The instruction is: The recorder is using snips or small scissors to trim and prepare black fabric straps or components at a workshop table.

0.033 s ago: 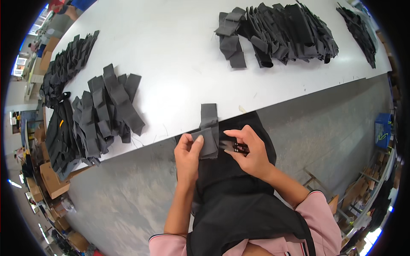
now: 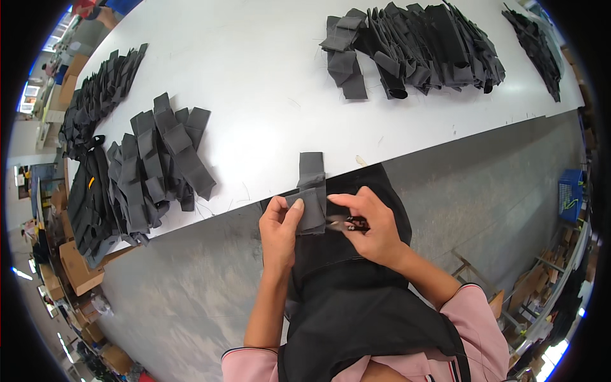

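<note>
My left hand (image 2: 279,232) pinches a dark grey folded fabric piece (image 2: 311,213) between thumb and fingers, at the near edge of the table. The piece's upper end rests on the white tabletop, and its lower part hangs over my black apron (image 2: 344,248). In my right hand (image 2: 377,229) is a small pair of thread snips (image 2: 356,223) with dark handles. Their blades, blurred, point left at the fabric's right edge; whether they touch it I cannot tell. My right index finger stretches toward the same edge.
The white table (image 2: 254,70) carries a pile of grey fabric strips (image 2: 156,159) on the left, another bundle (image 2: 102,95) behind it, and a long row (image 2: 426,51) at the far right. Loose threads lie about. A blue basket (image 2: 571,194) and a cardboard box (image 2: 79,267) stand beyond the table.
The snips' blades look closer together than before. My right index fingertip has shifted slightly left toward the fabric. My left hand keeps its hold.
</note>
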Available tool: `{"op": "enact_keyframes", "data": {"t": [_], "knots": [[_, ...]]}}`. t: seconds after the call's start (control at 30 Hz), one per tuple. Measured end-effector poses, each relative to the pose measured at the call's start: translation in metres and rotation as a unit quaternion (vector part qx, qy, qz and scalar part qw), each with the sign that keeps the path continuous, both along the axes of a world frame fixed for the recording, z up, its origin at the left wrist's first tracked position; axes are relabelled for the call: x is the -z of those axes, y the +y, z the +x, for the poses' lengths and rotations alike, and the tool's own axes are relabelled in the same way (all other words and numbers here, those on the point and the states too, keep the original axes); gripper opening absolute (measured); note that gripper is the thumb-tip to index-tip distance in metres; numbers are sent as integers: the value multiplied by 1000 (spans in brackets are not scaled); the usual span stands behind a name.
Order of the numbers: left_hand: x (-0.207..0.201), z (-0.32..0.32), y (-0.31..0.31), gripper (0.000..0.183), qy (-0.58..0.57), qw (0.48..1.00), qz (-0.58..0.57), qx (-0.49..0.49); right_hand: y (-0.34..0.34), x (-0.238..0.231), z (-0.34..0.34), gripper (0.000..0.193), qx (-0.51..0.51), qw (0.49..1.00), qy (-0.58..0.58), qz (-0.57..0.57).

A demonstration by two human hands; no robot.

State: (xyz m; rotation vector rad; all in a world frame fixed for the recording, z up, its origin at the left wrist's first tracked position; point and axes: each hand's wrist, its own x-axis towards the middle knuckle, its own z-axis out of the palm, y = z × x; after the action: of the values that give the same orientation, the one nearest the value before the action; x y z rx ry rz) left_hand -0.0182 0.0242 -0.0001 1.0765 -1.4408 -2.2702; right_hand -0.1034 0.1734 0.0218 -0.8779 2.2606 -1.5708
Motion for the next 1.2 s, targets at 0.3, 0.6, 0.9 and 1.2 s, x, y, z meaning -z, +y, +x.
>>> {"op": "enact_keyframes", "data": {"t": [0.3,0.6,0.9,1.2], "knots": [[-9,7,11,17,58,989,115,75,-44,18,-24,19,-2,978,-194,-73],[3,-6,14,32,-34,999,12,26,5,-2,-6,19,-55,995,-84,-27],[-10,-1,19,23,26,993,11,113,-28,34,-29,13,-14,839,-530,-126],[18,4,11,22,-62,989,133,24,18,27,-3,16,39,989,-127,66]]}}
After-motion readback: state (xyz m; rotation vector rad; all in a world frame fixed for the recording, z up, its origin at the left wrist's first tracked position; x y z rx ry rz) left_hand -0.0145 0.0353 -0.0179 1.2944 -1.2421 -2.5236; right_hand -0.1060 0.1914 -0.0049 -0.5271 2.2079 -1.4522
